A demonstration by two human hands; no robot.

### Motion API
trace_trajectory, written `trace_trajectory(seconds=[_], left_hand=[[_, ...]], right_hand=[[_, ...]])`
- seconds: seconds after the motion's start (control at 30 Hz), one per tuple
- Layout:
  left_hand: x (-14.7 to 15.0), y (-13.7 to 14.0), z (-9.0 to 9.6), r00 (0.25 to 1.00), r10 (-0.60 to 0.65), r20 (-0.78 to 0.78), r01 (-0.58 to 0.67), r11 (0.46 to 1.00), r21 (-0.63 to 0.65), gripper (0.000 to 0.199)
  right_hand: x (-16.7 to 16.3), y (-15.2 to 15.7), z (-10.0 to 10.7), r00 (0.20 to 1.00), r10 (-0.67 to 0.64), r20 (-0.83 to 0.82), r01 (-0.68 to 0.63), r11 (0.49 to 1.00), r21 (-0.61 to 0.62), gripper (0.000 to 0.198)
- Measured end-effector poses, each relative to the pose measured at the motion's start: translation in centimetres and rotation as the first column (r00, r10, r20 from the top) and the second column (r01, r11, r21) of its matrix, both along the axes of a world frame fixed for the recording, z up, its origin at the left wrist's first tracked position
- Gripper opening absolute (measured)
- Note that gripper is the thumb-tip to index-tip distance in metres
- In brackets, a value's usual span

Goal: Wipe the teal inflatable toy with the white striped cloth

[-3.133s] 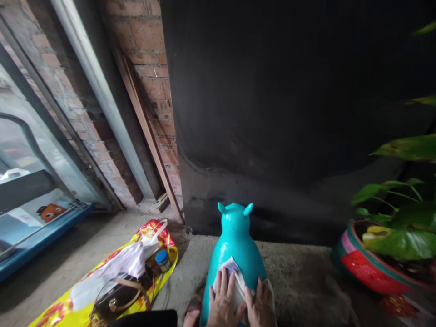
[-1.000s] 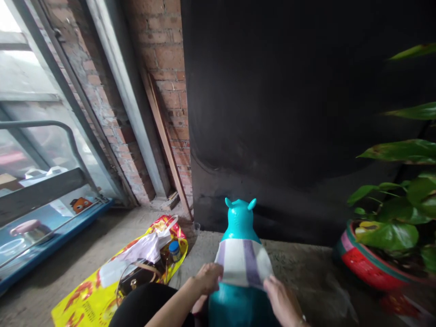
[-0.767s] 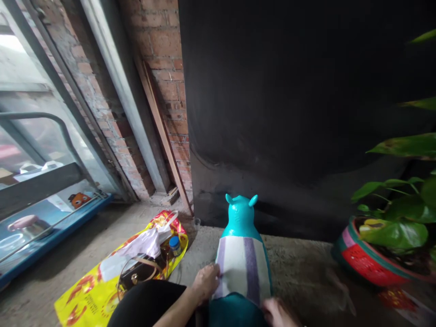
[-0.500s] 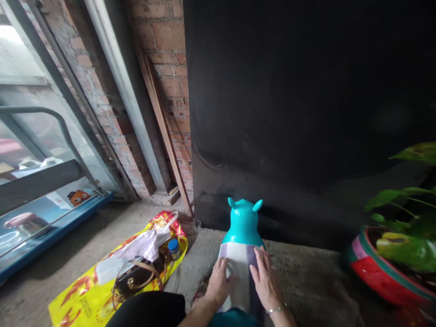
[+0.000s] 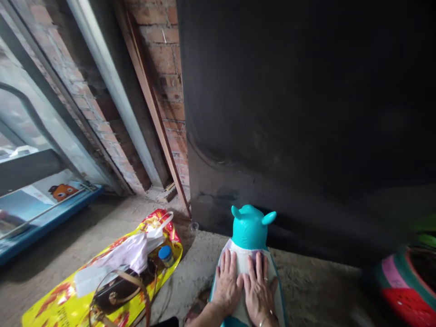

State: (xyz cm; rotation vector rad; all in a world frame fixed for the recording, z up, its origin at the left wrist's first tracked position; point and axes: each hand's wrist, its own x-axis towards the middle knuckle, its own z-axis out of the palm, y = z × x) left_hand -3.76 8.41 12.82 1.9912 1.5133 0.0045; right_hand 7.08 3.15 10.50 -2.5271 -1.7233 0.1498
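Ahead of me on the floor is a turquoise toy animal [image 5: 250, 229] with two small ears and a glossy, inflated-looking surface. It faces the dark panel. Over its back lies a white cloth [image 5: 241, 256] with purplish stripes. My left hand [image 5: 227, 284] rests flat on the left half of the cloth, fingers stretched toward the toy's head. Beside it, my right hand [image 5: 258, 288] presses flat on the right half, a ring and a bracelet on it. The two thumbs nearly touch. My forearms cover the toy's rear part.
To the left, a yellow plastic bag [image 5: 51, 302] lies spread under a dark handbag [image 5: 114, 290], a pale cloth [image 5: 127, 254] and a blue-lidded jar [image 5: 165, 255]. A blue cart [image 5: 68, 211] stands farther left. A painted plant pot [image 5: 402, 290] is at right; a black panel [image 5: 289, 113] rises ahead.
Both hands have slid forward along the cloth and drawn closer together, now lying flatter. The cloth's striped edge looks shifted. My view has turned slightly right.
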Motion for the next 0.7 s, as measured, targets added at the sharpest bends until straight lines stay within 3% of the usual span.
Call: trace_trajectory(seconds=[0.2,0.5,0.7], left_hand=[[-0.3,-1.3,0.3,1.0,0.017,0.005,-0.017,1.0,-0.006,0.067],[-2.7,-7.2,-1.2,0.999,-0.041,-0.031,0.044,0.996,0.073,0.066],[-3.2,-7.9,-0.3,0.998,-0.061,-0.029,0.063,0.995,0.072,0.065]], right_hand=[[-0.5,-1.0,-0.4,0.997,-0.035,-0.07,0.037,0.999,0.024,0.05],[-2.2,-7.2,-1.8,0.991,-0.089,-0.102,0.093,0.995,0.043,0.055],[-3.0,-9.8,-0.1,0.992,-0.093,-0.082,0.101,0.99,0.097,0.052]])
